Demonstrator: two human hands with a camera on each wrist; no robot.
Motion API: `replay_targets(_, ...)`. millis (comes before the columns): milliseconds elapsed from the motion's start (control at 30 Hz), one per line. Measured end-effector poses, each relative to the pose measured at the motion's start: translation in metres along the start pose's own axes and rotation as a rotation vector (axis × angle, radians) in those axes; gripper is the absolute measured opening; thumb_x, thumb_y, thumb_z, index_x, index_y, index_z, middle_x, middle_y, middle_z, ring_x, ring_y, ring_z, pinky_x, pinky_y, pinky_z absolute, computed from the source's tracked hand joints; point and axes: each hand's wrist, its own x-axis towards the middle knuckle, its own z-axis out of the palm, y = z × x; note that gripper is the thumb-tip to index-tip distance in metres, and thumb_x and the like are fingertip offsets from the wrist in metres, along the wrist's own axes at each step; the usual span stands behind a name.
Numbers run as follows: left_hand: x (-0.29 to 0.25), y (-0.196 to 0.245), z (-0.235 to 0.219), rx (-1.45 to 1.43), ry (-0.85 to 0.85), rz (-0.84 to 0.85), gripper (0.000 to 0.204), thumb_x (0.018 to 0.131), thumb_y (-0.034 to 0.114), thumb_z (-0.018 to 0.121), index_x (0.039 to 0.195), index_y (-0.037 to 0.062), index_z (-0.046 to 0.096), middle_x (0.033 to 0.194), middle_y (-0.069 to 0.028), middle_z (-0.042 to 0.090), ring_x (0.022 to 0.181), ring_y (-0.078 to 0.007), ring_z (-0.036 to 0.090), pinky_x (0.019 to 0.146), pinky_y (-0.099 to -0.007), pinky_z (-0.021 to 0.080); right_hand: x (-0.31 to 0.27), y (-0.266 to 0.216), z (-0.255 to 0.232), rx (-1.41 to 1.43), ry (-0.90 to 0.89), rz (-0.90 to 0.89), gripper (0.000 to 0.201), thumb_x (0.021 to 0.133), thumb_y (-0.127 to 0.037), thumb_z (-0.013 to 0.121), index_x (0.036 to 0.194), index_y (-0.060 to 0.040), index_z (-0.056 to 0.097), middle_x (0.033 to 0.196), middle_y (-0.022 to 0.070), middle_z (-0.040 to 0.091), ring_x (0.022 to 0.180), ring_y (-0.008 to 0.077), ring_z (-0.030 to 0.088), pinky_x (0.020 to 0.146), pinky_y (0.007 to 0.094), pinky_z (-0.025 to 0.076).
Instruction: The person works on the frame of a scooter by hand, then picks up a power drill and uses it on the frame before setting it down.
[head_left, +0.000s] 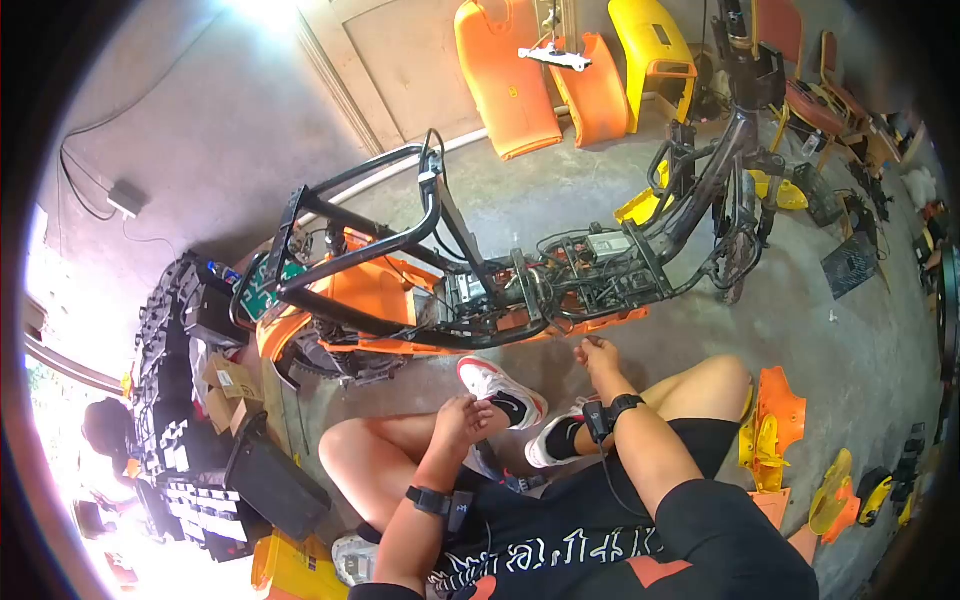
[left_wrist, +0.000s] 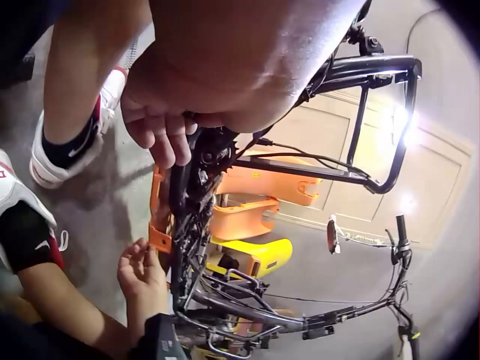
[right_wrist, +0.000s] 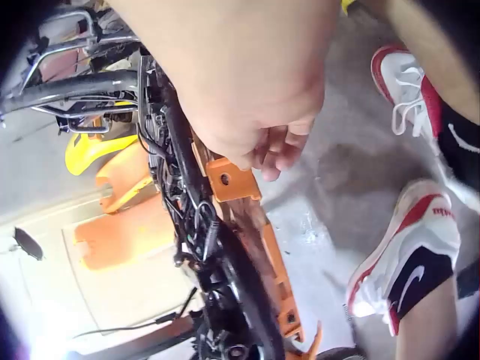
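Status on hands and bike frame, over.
Left hand loosely curled, nothing visible; right hand beside orange panel, grip unclear. Black frame exposed, cables crowding its middle.

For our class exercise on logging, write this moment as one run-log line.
left hand: loosely curled; right hand: loosely curled, near orange bracket; held: nothing visible; two-wheeler frame: ahead of both hands

A vehicle frame (head_left: 530, 290) lies across the floor (head_left: 840, 360) before a seated person (head_left: 590, 545), its steering end to the right, its rear wheel (head_left: 350, 365) low at the left end. Wiring (head_left: 600, 262) sits within its middle. Behind, three large panels (head_left: 508, 85) stand along the wall (head_left: 370, 70); chairs (head_left: 812, 108) are at the far right. Left of the person is a bin (head_left: 275, 485), with a cardboard box (head_left: 232, 390) just beyond it. Loose panels (head_left: 780, 410) lie on the floor to the person's right.
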Motion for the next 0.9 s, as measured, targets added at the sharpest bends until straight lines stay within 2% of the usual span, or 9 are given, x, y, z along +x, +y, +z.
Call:
replay_targets(100, 0.01, -0.004, 0.0, 0.031, 0.031, 0.022, 0.014, 0.09, 0.017, 0.043, 0.094, 0.0051, 0.048, 0.085, -0.0113, 0.062, 0.074, -0.0233, 0.06, 0.063, -0.0316, 0.046, 0.005, -0.003, 0.011, 0.058, -0.024, 0.026, 0.019, 0.087, -0.009, 0.057, 0.103, -0.0005, 0.052, 0.085, 0.0071, 0.061, 0.069, 0.0131, 0.061, 0.056, 0.0225, 0.049)
replay_targets(167, 0.008, -0.004, -0.001, 0.088, 0.085, 0.032, 0.014, 0.09, 0.017, 0.043, 0.095, 0.0047, 0.049, 0.087, -0.0118, 0.062, 0.075, -0.0232, 0.061, 0.064, -0.0314, 0.047, -0.001, -0.005, 0.014, 0.047, -0.074, -0.075, 0.016, 0.087, -0.011, 0.058, 0.099, -0.0017, 0.053, 0.085, 0.0064, 0.062, 0.068, 0.012, 0.06, 0.056, 0.0222, 0.048)
replay_targets(300, 0.014, -0.004, -0.002, 0.133, 0.107, 0.002, 0.016, 0.091, 0.018, 0.042, 0.096, 0.0048, 0.05, 0.087, -0.0109, 0.062, 0.075, -0.0228, 0.061, 0.063, -0.0311, 0.047, 0.005, -0.005, 0.012, 0.098, -0.065, -0.08, 0.012, 0.088, -0.011, 0.058, 0.096, -0.0028, 0.055, 0.084, 0.005, 0.063, 0.069, 0.0107, 0.06, 0.056, 0.0214, 0.048)
replay_targets(333, 0.015, -0.007, -0.004, 0.102, 0.1, 0.015, 0.016, 0.091, 0.019, 0.042, 0.095, 0.0052, 0.05, 0.086, -0.0103, 0.062, 0.076, -0.0226, 0.061, 0.064, -0.0313, 0.047, 0.005, -0.001, 0.013, 0.092, -0.068, -0.072, 0.012, 0.088, -0.011, 0.058, 0.096, -0.0028, 0.055, 0.084, 0.005, 0.063, 0.069, 0.0107, 0.06, 0.056, 0.0214, 0.048)
replay_targets(400, 0.015, -0.006, -0.003, 0.032, 0.042, 0.019, 0.016, 0.092, 0.02, 0.041, 0.093, 0.0066, 0.05, 0.084, -0.0092, 0.061, 0.076, -0.0223, 0.06, 0.066, -0.0326, 0.049, 0.005, 0.004, 0.021, 0.174, 0.038, -0.055, 0.012, 0.088, -0.012, 0.058, 0.096, -0.0033, 0.055, 0.084, 0.0042, 0.063, 0.068, 0.0101, 0.06, 0.055, 0.0207, 0.048)
replay_targets(533, -0.001, 0.002, 0.023, 0.083, 0.034, 0.074, 0.016, 0.092, 0.02, 0.04, 0.095, 0.006, 0.049, 0.085, -0.0093, 0.06, 0.076, -0.0229, 0.06, 0.067, -0.0342, 0.049, 0.001, 0.004, 0.024, 0.191, 0.078, -0.035, 0.012, 0.088, -0.014, 0.059, 0.095, -0.0044, 0.055, 0.082, 0.0031, 0.063, 0.066, 0.009, 0.06, 0.053, 0.0198, 0.047)
replay_targets(600, 0.001, -0.002, 0.026, 0.118, -0.029, 0.103, 0.018, 0.092, 0.019, 0.039, 0.097, 0.0043, 0.048, 0.085, -0.0096, 0.059, 0.076, -0.0233, 0.06, 0.068, -0.0348, 0.05, 0.003, 0.004, 0.025, 0.204, 0.063, -0.058, 0.012, 0.088, -0.014, 0.059, 0.095, -0.0051, 0.055, 0.082, 0.0029, 0.063, 0.066, 0.0087, 0.06, 0.053, 0.0195, 0.047)
replay_targets(767, 0.002, -0.008, 0.018, 0.129, 0.015, 0.071, 0.02, 0.093, 0.018, 0.037, 0.101, 0.0023, 0.047, 0.084, -0.0099, 0.059, 0.076, -0.0226, 0.059, 0.068, -0.035, 0.05, 0.004, 0.008, 0.027, 0.313, 0.086, 0.004, 0.012, 0.088, -0.014, 0.059, 0.096, -0.0066, 0.055, 0.081, 0.0016, 0.063, 0.066, 0.0074, 0.059, 0.051, 0.0181, 0.044)
replay_targets(900, -0.012, -0.002, 0.028, 0.113, -0.011, 0.068, 0.02, 0.093, 0.019, 0.038, 0.101, 0.0032, 0.048, 0.084, -0.0101, 0.06, 0.076, -0.0223, 0.059, 0.069, -0.0328, 0.048, 0.007, 0.011, 0.029, 0.283, 0.105, 0.012, 0.009, 0.088, -0.016, 0.059, 0.096, -0.0116, 0.057, 0.082, -0.0008, 0.064, 0.065, 0.0045, 0.058, 0.048, 0.0151, 0.041)
